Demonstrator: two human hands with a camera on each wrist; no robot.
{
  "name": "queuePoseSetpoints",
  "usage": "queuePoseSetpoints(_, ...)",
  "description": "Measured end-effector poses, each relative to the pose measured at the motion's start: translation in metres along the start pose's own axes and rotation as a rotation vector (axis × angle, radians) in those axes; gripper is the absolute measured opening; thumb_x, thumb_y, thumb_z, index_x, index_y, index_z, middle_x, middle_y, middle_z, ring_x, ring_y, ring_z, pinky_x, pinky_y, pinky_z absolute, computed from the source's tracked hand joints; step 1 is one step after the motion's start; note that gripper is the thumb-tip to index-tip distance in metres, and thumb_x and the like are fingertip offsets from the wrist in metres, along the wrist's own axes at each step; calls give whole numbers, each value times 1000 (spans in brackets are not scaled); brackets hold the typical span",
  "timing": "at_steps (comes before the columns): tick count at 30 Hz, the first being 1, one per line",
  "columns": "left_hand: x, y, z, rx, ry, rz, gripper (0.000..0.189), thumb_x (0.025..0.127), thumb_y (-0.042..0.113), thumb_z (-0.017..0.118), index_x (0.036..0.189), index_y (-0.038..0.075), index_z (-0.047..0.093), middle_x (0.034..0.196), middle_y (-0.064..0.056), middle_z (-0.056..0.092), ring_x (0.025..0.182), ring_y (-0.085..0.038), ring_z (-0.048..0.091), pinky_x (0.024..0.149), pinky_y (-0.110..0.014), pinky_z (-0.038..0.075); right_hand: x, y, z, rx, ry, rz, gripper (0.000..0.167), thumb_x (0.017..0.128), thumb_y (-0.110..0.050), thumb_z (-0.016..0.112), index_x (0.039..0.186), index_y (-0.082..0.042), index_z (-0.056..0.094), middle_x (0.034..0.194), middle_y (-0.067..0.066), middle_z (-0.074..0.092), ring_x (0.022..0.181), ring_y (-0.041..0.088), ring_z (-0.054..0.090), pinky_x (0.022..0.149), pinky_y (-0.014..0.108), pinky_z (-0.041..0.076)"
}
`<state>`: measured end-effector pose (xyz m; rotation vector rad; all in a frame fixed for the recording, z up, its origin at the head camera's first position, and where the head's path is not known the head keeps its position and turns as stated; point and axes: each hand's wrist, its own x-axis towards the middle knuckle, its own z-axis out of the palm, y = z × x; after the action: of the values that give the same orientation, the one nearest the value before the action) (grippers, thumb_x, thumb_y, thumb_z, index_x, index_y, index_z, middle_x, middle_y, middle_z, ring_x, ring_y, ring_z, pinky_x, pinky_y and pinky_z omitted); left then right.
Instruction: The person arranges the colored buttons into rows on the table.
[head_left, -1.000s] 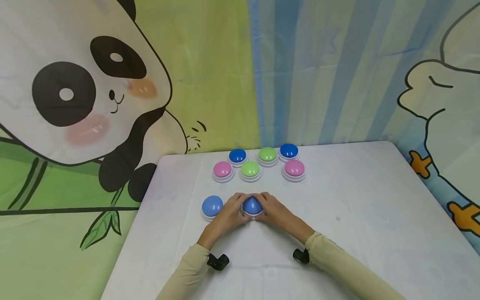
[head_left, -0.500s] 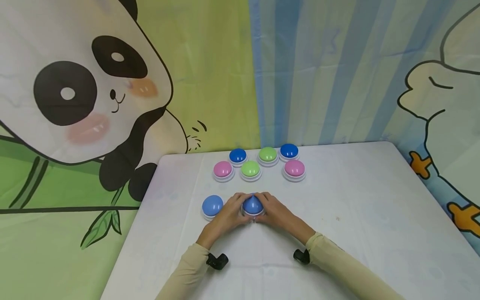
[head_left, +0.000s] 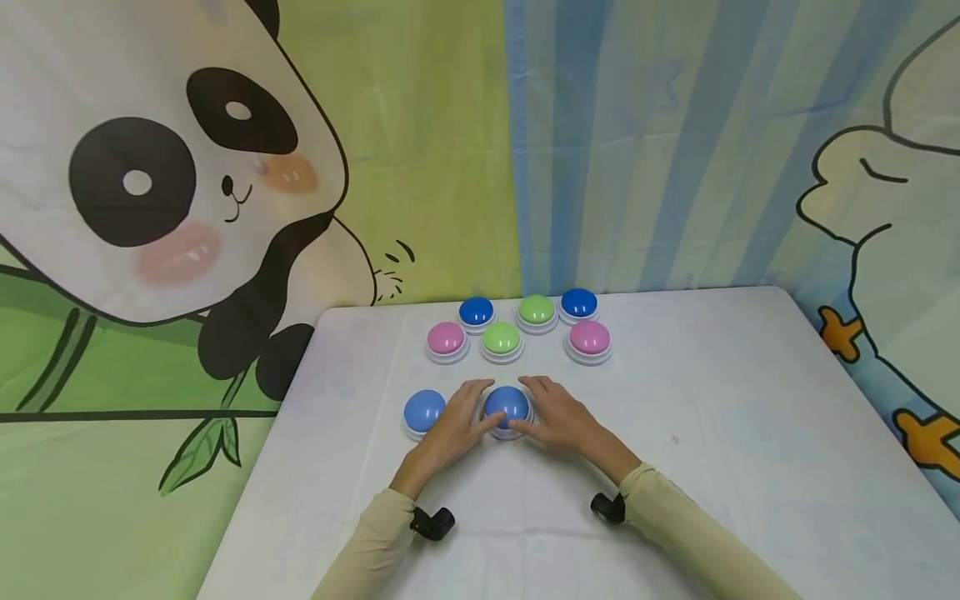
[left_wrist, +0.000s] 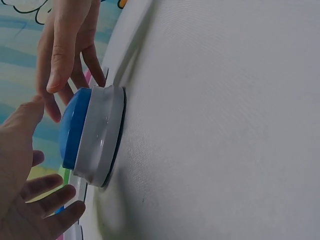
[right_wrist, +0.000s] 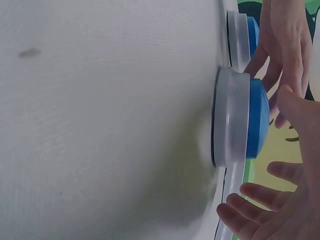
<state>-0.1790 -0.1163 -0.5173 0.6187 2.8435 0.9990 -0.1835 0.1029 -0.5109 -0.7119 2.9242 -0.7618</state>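
Note:
A push button with a blue dome on a white round base [head_left: 507, 405] rests on the table between both hands. My left hand [head_left: 454, 427] is at its left side with fingers spread and loosely bent, apart from the base. On the other side my right hand [head_left: 561, 422] is likewise loose, its fingers off the button. In the left wrist view a gap shows between the fingers and the white button base [left_wrist: 102, 135]. Just left of my left hand stands a second blue button [head_left: 424, 410], partly hidden by that hand.
Farther back on the white table [head_left: 712, 400] stand several more buttons: dark blue ones [head_left: 476, 311] [head_left: 579, 302], green ones [head_left: 536, 309] [head_left: 500, 337] and pink ones [head_left: 446, 337] [head_left: 589, 337]. A cartoon-printed curtain [head_left: 420, 150] rises behind the table.
Both hands have let go of the blue button and drawn apart to either side. The thumbs and fingers that circled its base are now spread. The button itself stays in nearly the same place.

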Motion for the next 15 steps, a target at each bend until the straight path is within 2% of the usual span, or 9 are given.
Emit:
queuePoseSetpoints(6, -2, 0, -1, -3, 8, -14, 71, 94, 58, 50, 147, 13, 38, 149, -7, 42, 141, -26, 39, 115, -46, 36, 2, -3, -2, 12, 38, -1, 77, 86, -56, 63, 143, -9, 43, 141, 17, 50, 127, 34, 52, 97, 53, 51)
queuePoseSetpoints(9, -1, 1, -1, -3, 34, -47, 70, 95, 61, 44, 146, 13, 38, 149, -7, 43, 141, -26, 40, 114, -47, 38, 4, -4, -3, 5, 80, -16, 74, 86, -52, 65, 141, -7, 44, 139, 18, 52, 125, 34, 54, 95, 52, 52)
queuePoseSetpoints(12, 6, 3, -3, 16, 84, -97, 69, 96, 63, 40, 145, 14, 40, 147, -6, 45, 139, -25, 42, 112, -47, 40, 11, -5, -7, -3, 105, -13, 71, 86, -47, 68, 140, -7, 45, 139, 18, 52, 125, 34, 54, 93, 52, 54)
queuePoseSetpoints(15, 21, 7, -9, 65, 117, -126, 65, 97, 60, 41, 144, 16, 42, 143, -5, 47, 136, -25, 45, 110, -47, 43, 22, -3, -18, -14, 89, 22, 71, 86, -43, 71, 142, -9, 43, 142, 17, 49, 126, 35, 52, 94, 52, 53)
